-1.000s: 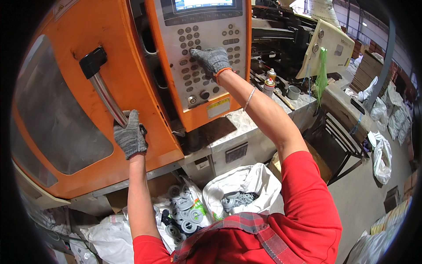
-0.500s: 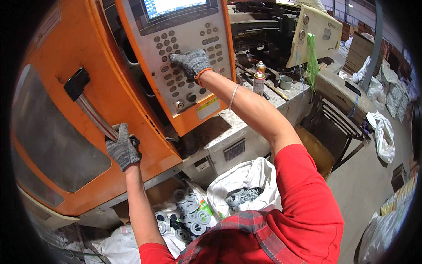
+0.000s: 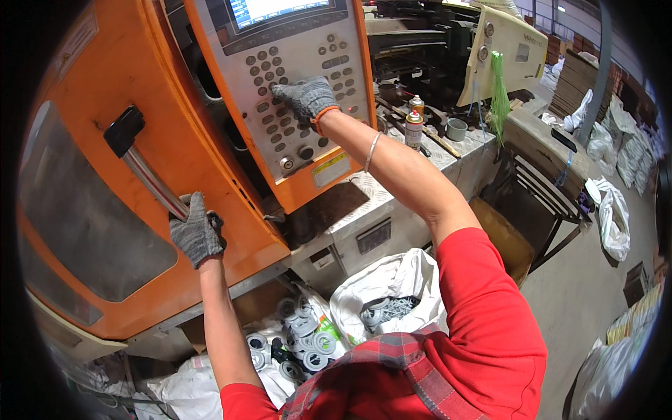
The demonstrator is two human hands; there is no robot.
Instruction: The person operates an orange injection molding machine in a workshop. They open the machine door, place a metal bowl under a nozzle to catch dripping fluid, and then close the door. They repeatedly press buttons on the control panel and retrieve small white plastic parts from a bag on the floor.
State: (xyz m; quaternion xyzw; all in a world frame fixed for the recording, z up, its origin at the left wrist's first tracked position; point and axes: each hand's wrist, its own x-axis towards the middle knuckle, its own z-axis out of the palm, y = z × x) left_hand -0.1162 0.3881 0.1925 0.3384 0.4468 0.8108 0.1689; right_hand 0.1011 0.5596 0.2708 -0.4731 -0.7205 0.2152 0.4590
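My left hand (image 3: 197,232), in a grey knit glove, is closed around the lower end of a curved metal door handle (image 3: 155,183) with a black upper mount. The handle is on an orange machine door (image 3: 150,77) with a dark window. My right hand (image 3: 305,99), gloved in grey with an orange cuff, is at the control panel (image 3: 241,87). One fingertip touches a round button on the left side of the keypad; the other fingers look curled, with nothing seen in them. Above the keys is a lit screen (image 3: 276,10).
Below the panel, an open white sack (image 3: 353,290) holds grey parts. Grey plastic rings (image 3: 315,362) lie left of it. Spray cans (image 3: 414,131) and a grey cup (image 3: 456,129) stand on the metal ledge. A dark metal rack (image 3: 535,189) is at the right, with white bags (image 3: 614,224) beyond.
Both hands keep their places on the handle and the keypad. The view has shifted very slightly; nothing else has visibly moved.
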